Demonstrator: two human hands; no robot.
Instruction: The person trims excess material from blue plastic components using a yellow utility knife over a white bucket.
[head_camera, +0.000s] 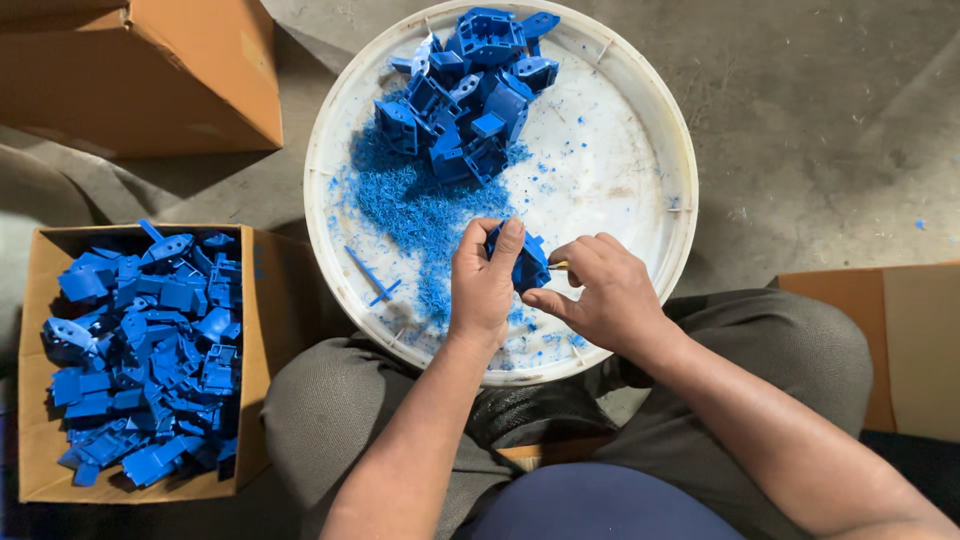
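Observation:
My left hand (483, 285) grips a blue plastic part (530, 263) over the near side of a round white tray (640, 150). Against that part my right hand (600, 295) holds a small tool (557, 266), of which only a yellowish tip shows between the fingers. A pile of similar blue plastic parts (470, 90) lies at the tray's far side. Blue shavings (415, 215) are spread across the tray's left half.
A cardboard box (255, 290) to my left is full of blue parts (150, 350). Another cardboard box (150, 70) stands at the top left, and a third (900, 340) at the right edge. The tray rests by my knees on a grey concrete floor (820, 130).

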